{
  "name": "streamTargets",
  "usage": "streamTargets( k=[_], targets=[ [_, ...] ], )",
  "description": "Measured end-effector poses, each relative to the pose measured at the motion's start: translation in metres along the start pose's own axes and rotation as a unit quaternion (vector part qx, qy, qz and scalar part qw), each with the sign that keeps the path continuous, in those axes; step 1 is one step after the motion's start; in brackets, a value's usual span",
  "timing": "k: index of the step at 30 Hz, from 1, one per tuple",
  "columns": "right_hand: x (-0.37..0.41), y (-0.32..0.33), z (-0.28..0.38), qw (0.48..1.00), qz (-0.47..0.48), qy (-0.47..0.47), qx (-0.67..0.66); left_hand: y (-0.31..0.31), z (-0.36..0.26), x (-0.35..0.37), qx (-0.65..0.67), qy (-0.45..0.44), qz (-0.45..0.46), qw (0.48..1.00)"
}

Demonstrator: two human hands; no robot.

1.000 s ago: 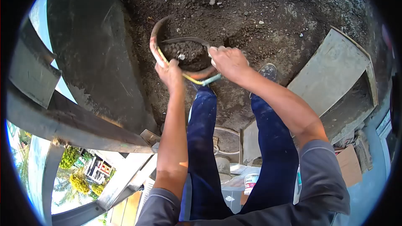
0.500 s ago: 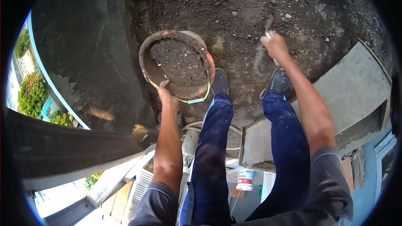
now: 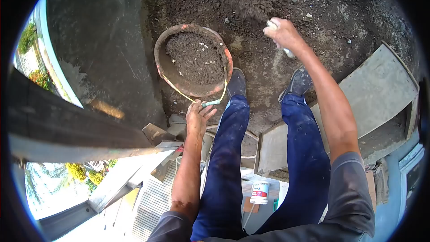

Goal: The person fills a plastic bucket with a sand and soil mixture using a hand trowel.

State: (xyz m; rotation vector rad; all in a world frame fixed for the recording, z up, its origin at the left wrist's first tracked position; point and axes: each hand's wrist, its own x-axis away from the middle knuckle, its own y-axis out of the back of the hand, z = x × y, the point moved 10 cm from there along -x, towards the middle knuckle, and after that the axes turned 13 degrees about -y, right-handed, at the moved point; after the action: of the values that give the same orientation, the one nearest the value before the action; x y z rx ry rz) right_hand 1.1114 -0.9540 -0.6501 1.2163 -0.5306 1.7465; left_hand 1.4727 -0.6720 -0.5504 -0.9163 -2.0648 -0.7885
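A round, dirt-stained bucket [image 3: 193, 92] with orange patches on its rim holds dark gravelly soil [image 3: 197, 58]. Its thin wire handle has a green grip [image 3: 211, 103] and hangs over the near side. My left hand [image 3: 198, 115] is at that handle, palm up, fingers spread and not wrapped round it. Over the ground at the right, my right hand [image 3: 284, 35] is closed round the pale handle of a tool [image 3: 272, 25]. The tool's far end cannot be made out; loose soil beyond it is blurred by motion [image 3: 246, 0].
My shoes [image 3: 236, 83] stand on the soil between bucket and right hand. A grey board [image 3: 376, 85] slopes at the right. A dark smooth slab [image 3: 98, 40] lies left of the bucket. Below are a white paint can [image 3: 260, 192] and a metal beam [image 3: 76, 130].
My left hand has come off the bucket's rim down to the handle, and its fingers have spread. My right hand has moved slightly up and left. The bucket has tilted more upright, and soil is flying.
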Motion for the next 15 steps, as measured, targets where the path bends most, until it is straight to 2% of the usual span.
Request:
streamTargets(
  k=[1,3,4,6,7,9,12,13,14,15],
  targets=[
    [0.022,-0.005,0.007,1.0,-0.002,-0.01,0.022,0.0,-0.004,0.005,-0.004,0.001,-0.004,1.0],
    [0.057,-0.026,0.029,0.985,-0.045,0.102,0.131,0.004,-0.012,0.012,-0.002,0.004,-0.015,1.0],
    [0.074,-0.042,0.038,0.96,-0.102,0.168,0.199,0.006,-0.015,0.014,-0.002,0.005,-0.024,1.0],
    [0.116,-0.07,0.061,0.946,-0.101,0.194,0.239,0.01,-0.018,0.015,-0.004,0.004,-0.034,0.999],
    [0.121,-0.09,0.061,0.928,-0.095,0.196,0.301,0.015,-0.016,0.012,-0.005,0.001,-0.034,0.999],
    [0.127,-0.098,0.066,0.924,-0.087,0.232,0.29,0.02,-0.02,0.013,0.002,-0.008,-0.034,0.999],
    [0.112,-0.061,0.072,0.945,-0.147,0.232,0.177,0.02,-0.025,0.015,0.006,-0.024,-0.047,0.999],
    [0.095,-0.036,0.064,0.957,-0.168,0.202,0.128,0.016,-0.027,0.015,0.01,-0.024,-0.047,0.999],
    [0.063,-0.011,0.04,0.978,-0.167,0.061,0.109,0.017,-0.028,0.015,0.011,-0.024,-0.051,0.998],
    [0.033,0.015,0.012,0.981,-0.188,0.02,0.038,0.021,-0.03,0.016,0.012,-0.023,-0.058,0.998]
  ],
)
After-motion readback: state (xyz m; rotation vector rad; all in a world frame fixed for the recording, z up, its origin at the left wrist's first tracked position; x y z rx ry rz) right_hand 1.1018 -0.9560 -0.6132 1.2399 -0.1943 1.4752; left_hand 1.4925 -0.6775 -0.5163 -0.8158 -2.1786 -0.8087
